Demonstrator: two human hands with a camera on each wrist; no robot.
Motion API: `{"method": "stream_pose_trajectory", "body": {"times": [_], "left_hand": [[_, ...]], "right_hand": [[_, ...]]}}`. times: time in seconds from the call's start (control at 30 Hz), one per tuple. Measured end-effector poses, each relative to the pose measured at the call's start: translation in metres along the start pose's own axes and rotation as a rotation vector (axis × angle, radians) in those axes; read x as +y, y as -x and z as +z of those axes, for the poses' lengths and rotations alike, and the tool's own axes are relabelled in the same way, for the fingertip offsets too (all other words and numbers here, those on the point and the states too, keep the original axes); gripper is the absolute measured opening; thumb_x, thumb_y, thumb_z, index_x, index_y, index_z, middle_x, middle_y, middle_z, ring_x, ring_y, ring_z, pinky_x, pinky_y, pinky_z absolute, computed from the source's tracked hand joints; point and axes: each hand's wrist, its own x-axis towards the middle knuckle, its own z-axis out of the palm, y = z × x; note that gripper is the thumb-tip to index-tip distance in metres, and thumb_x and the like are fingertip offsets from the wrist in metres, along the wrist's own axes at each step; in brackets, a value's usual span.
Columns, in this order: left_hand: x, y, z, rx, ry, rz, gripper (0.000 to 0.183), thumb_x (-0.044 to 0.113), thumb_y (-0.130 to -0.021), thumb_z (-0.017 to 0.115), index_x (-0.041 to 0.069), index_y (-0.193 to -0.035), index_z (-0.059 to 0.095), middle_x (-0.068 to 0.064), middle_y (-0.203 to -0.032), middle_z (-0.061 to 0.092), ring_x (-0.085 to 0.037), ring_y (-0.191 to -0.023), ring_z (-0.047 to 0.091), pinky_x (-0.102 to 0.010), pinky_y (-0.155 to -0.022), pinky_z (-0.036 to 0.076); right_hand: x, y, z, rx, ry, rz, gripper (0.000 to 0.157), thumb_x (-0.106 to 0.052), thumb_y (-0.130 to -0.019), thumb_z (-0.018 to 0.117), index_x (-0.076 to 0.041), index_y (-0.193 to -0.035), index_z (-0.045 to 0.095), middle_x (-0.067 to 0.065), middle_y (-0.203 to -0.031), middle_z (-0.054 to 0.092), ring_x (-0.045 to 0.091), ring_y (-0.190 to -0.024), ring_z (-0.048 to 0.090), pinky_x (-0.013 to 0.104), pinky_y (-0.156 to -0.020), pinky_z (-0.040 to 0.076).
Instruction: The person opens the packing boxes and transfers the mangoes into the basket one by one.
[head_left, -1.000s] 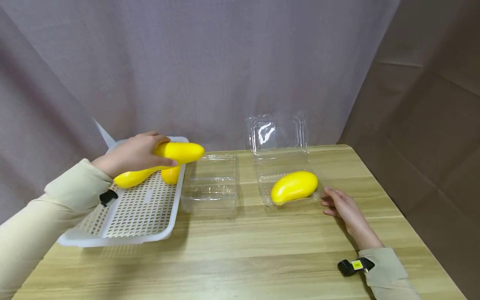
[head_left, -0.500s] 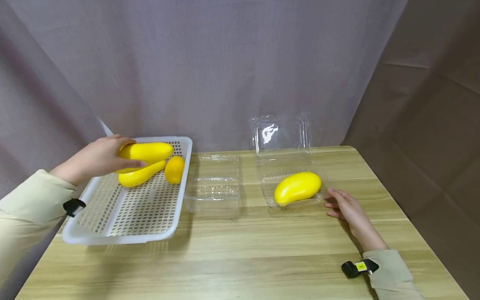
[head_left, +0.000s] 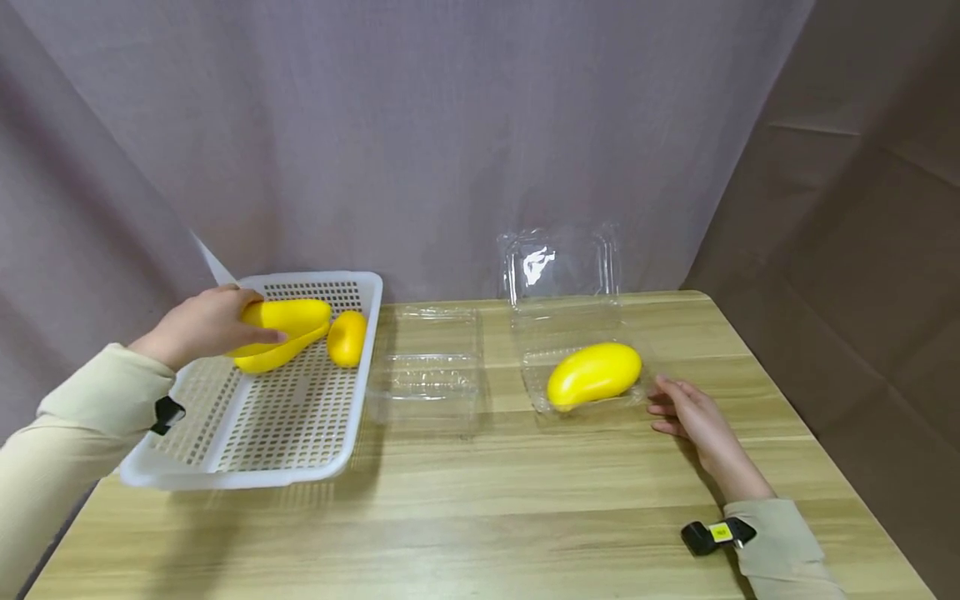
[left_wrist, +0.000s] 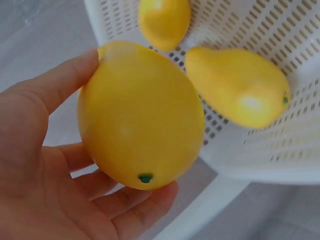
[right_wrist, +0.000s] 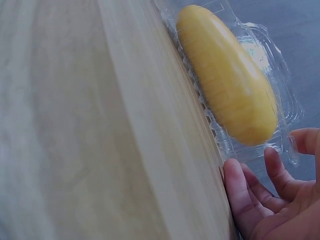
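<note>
My left hand (head_left: 213,325) grips a yellow mango (left_wrist: 140,115) low over the white basket, thumb on one side and fingers curled round the other. Its green stem end faces the left wrist camera. Under and beside it in the basket lie a long yellow mango (left_wrist: 240,87) and a smaller, oranger one (head_left: 347,339). My right hand (head_left: 693,421) rests on the table with loosely bent fingers, fingertips (right_wrist: 234,172) right at the edge of a clear plastic clamshell box (head_left: 536,400). Inside that box lies another yellow mango (head_left: 595,375); its lid stands raised behind.
The white perforated basket (head_left: 348,433) stands at the left of the wooden table (head_left: 480,517). Between it and the filled box sits a second clear plastic box (head_left: 427,375). A grey curtain (head_left: 450,150) hangs behind the table, with a brown cloth (head_left: 847,250) at the right.
My left hand has carried the mango left from over the basket's right rim and lowered it beside the others. The right hand has stayed by the clear box.
</note>
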Motion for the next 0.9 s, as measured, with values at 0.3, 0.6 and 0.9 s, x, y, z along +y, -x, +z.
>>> {"method": "stream_pose_trajectory", "body": {"times": [0.3,0.6,0.9], "left_hand": [[0.002,-0.004,0.027,-0.030,0.053,-0.100,0.061,0.049,-0.089,0.072,-0.007,-0.110,0.062,-0.013,-0.086,0.061,-0.029,-0.076,0.054,-0.040,-0.067,0.044],[-0.001,-0.003,0.047,-0.014,0.124,-0.090,0.051,0.048,-0.091,0.070,-0.002,-0.089,0.056,-0.008,-0.070,0.051,-0.023,-0.063,0.050,-0.033,-0.058,0.039],[-0.003,-0.001,0.059,-0.104,0.085,-0.102,0.068,0.044,-0.095,0.065,-0.019,-0.115,0.052,-0.031,-0.100,0.062,-0.040,-0.086,0.059,-0.052,-0.079,0.050]], "right_hand": [[0.000,0.002,0.001,-0.003,-0.005,0.008,0.074,-0.055,-0.102,0.047,0.011,-0.135,0.046,0.012,-0.117,0.060,0.002,-0.088,0.062,0.025,-0.076,0.059],[0.001,0.002,0.002,-0.006,0.010,0.016,0.076,-0.056,-0.102,0.046,0.012,-0.136,0.046,0.018,-0.121,0.058,0.001,-0.088,0.062,0.025,-0.076,0.059],[0.001,0.002,0.002,-0.007,0.019,0.015,0.076,-0.057,-0.102,0.045,0.012,-0.136,0.046,0.022,-0.124,0.057,0.001,-0.088,0.062,0.025,-0.076,0.059]]}}
